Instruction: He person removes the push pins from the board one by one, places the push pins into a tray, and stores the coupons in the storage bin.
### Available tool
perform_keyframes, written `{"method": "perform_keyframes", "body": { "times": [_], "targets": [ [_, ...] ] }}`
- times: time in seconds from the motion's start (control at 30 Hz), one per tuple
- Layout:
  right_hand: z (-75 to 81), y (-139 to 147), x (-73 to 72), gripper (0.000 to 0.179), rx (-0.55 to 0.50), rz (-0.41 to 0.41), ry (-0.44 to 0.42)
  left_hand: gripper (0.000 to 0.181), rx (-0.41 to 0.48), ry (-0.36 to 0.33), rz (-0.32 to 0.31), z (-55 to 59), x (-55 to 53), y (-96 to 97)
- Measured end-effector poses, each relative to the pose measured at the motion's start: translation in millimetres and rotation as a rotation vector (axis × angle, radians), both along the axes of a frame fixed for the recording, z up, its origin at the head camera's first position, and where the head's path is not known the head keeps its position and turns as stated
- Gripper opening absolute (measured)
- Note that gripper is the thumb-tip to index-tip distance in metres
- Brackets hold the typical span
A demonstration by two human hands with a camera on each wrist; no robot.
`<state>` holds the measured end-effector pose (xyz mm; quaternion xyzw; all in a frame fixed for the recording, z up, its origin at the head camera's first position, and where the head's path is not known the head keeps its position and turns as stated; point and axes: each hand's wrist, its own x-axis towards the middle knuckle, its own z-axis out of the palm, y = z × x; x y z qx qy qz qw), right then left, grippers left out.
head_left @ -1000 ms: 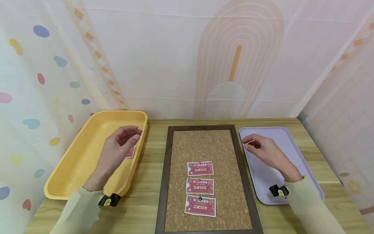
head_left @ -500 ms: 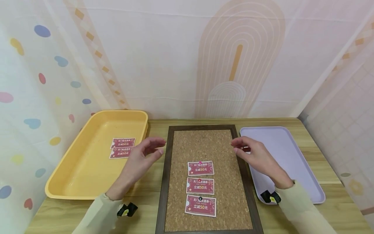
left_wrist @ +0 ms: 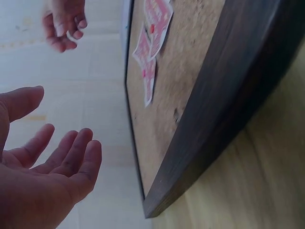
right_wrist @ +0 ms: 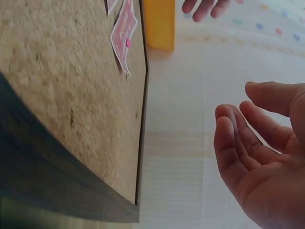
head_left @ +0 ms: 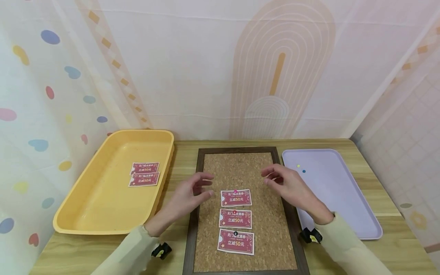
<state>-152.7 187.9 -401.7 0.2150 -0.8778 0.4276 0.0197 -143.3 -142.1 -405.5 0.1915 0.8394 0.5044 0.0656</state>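
Note:
My left hand (head_left: 187, 196) hovers over the left frame of a corkboard (head_left: 271, 233), fingers relaxed and apart from the thumb, with nothing in it. Facing it, my right hand (head_left: 290, 187) hangs above the board's right side, also bare, its fingers loosely bent. Between and below them, three red coupons are pinned in a column: the top coupon (head_left: 237, 199) with a pink push pin (head_left: 235, 191), the middle coupon (head_left: 237, 220) with a red pin (head_left: 235, 212), the bottom coupon (head_left: 236, 244) with a black pin (head_left: 235, 233). Both wrist views show gaps between thumb and fingers.
At left stands a yellow bin (head_left: 93, 206) with two more coupons (head_left: 144, 179) inside, slightly overlapping. A lilac tray (head_left: 338, 183) at right holds a yellow pin (head_left: 298, 166) and a blue pin (head_left: 304, 171). A patterned curtain (head_left: 192, 76) closes off the back.
Both hands have moved inward, the left from over the yellow bin and the right from over the lilac tray, uncovering the coupons in the bin and the two pins.

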Motion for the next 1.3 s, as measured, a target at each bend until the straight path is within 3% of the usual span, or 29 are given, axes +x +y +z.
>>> {"method": "perform_keyframes", "body": {
  "times": [0.1, 0.23, 0.57, 0.87, 1.1, 1.3],
  "targets": [
    [-0.3, -4, -1.2, 0.021, -0.005, 0.019, -0.018, 0.042, 0.039, -0.062, -0.044, -3.0, -1.4, 4.5],
    [-1.0, -10, -2.9, 0.021, -0.019, 0.047, -0.064, 0.045, 0.027, -0.107, -0.072, -5.9, -4.0, 7.7],
    [-5.0, -26, -8.1, 0.022, -0.011, 0.109, -0.151, 0.045, -0.015, -0.170, -0.025, -20.2, -14.3, 13.4],
    [-13.7, -41, -19.7, 0.019, -0.004, 0.208, -0.155, 0.037, -0.082, -0.137, 0.000, -29.4, -21.7, 19.3],
    [-16.5, -52, -25.7, 0.021, 0.055, 0.211, -0.192, 0.030, -0.129, -0.116, -0.027, -31.8, -29.3, 20.7],
    [-18.9, -60, -30.2, 0.018, 0.085, 0.232, -0.220, 0.025, -0.169, -0.110, 0.002, -34.7, -33.4, 24.3]
  ]
}}
